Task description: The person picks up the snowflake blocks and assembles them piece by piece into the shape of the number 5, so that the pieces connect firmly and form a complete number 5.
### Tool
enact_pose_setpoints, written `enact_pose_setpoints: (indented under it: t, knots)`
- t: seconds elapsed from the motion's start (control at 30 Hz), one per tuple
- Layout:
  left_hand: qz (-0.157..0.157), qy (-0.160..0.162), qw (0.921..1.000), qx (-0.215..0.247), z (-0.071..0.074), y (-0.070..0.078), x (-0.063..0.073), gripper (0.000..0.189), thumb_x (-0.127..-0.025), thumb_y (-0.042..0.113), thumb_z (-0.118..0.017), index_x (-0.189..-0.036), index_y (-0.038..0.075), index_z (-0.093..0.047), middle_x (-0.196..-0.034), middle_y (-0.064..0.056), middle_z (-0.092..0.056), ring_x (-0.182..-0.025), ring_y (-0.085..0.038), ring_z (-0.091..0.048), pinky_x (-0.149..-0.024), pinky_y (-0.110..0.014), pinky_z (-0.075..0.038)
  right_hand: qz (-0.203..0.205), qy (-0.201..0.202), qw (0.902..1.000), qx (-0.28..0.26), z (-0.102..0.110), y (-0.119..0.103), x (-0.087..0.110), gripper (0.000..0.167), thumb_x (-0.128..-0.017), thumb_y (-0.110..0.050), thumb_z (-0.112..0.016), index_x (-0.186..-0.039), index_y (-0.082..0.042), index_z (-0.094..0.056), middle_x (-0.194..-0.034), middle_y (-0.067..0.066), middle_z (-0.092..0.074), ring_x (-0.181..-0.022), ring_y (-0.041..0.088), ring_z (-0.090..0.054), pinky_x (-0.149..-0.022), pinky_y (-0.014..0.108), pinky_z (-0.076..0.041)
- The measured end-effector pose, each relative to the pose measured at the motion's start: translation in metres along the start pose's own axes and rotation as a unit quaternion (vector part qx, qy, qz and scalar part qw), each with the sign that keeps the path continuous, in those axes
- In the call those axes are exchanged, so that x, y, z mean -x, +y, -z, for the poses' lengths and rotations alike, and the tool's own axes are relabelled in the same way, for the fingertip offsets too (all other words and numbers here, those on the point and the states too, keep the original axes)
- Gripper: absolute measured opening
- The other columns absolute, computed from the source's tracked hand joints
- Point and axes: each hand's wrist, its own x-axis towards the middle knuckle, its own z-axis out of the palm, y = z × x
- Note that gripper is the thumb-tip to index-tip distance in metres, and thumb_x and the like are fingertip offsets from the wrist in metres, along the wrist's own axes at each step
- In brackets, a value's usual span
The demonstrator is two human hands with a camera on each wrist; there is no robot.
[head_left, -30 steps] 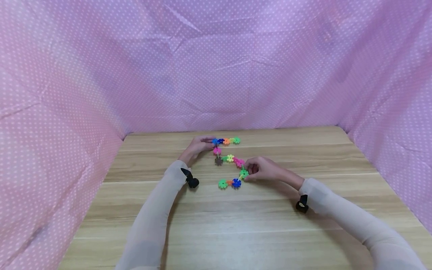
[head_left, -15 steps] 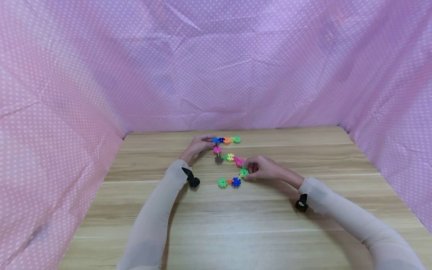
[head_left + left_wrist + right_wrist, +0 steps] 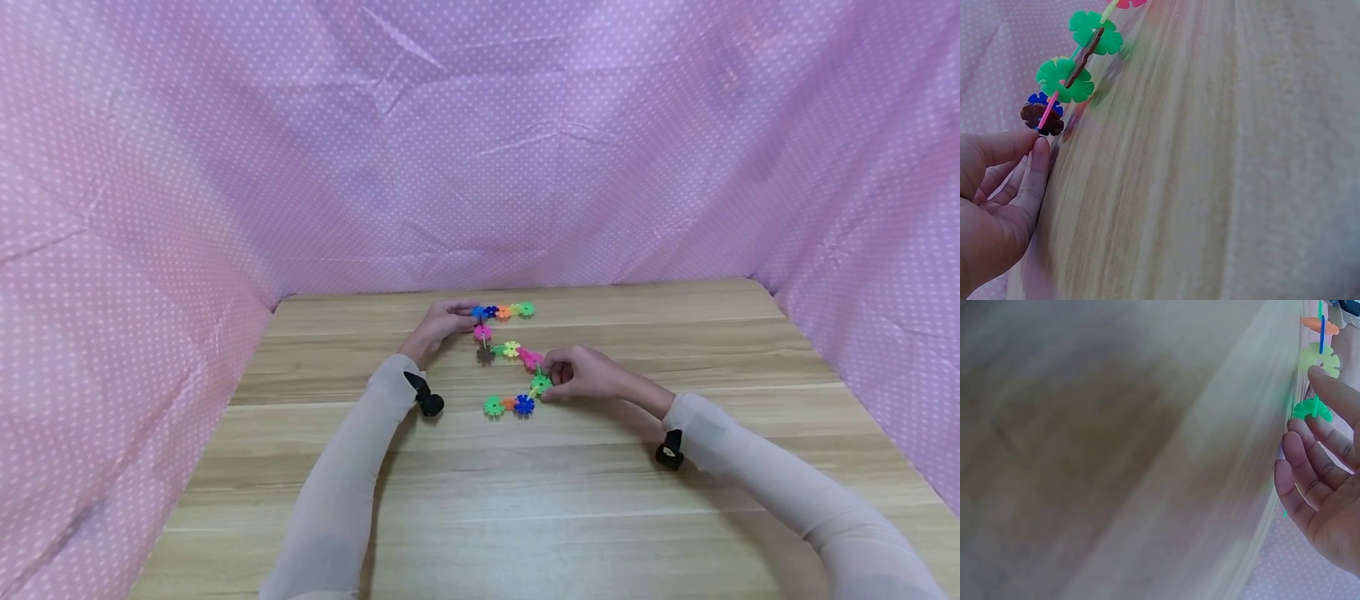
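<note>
A chain of interlocking plastic snowflake discs (image 3: 512,349) lies on the table in a 5-like or S-like shape, in several bright colours. My left hand (image 3: 442,322) pinches its far left corner, at the blue disc (image 3: 478,312). In the left wrist view, the thumb and a finger meet at the chain's end beside a brown disc (image 3: 1032,114). My right hand (image 3: 588,373) holds the chain's right bend with curled fingers, at a green disc (image 3: 541,384). In the right wrist view, thumb and forefinger lie against a pale yellow disc (image 3: 1329,363) and a green disc (image 3: 1304,409).
The wooden table (image 3: 480,508) has its far edge against a pink polka-dot cloth (image 3: 480,167), which also hangs at both sides. A black strap with a camera (image 3: 429,403) sits on the left wrist, another strap (image 3: 670,452) on the right.
Both hands stay on the same parts of the chain. Only a tiny shift of the chain and hands in the head view shows.
</note>
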Motion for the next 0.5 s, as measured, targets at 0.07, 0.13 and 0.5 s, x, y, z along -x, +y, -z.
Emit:
enact_pose_setpoints:
  t: [0.07, 0.13, 0.5]
  knots:
    - [0.003, 0.002, 1.0, 0.002, 0.0001, 0.0, -0.0003, 0.045, -0.096, -0.003, -0.065, -0.141, 0.004, -0.059, -0.142, -0.018, -0.06, -0.121, -0.025, -0.065, -0.101, -0.029, -0.056, 0.002, -0.001, 1.0, -0.002, 0.0, 0.0004, -0.0001, 0.027, -0.082, -0.026, -0.087, -0.1, -0.013, -0.072, -0.081, -0.004, -0.065, -0.075, 0.012, -0.059, -0.066, 0.024, -0.05]
    - [0.007, 0.004, 1.0, 0.003, 0.0001, 0.0003, -0.0001, 0.045, -0.096, -0.003, -0.065, -0.14, 0.005, -0.06, -0.142, -0.017, -0.061, -0.122, -0.026, -0.065, -0.101, -0.029, -0.056, 0.004, -0.002, 1.0, -0.003, -0.0002, 0.0009, -0.0003, 0.027, -0.082, -0.026, -0.088, -0.1, -0.013, -0.072, -0.081, -0.004, -0.065, -0.076, 0.012, -0.059, -0.067, 0.023, -0.051]
    - [0.022, 0.005, 0.9997, 0.003, -0.0004, 0.001, 0.0, 0.047, -0.096, -0.003, -0.065, -0.141, 0.003, -0.058, -0.143, -0.018, -0.06, -0.128, -0.03, -0.062, -0.103, -0.029, -0.054, 0.009, -0.008, 0.9998, -0.014, 0.0, 0.0034, -0.0025, 0.028, -0.081, -0.023, -0.088, -0.101, -0.012, -0.072, -0.081, -0.003, -0.066, -0.075, 0.012, -0.06, -0.066, 0.023, -0.052]
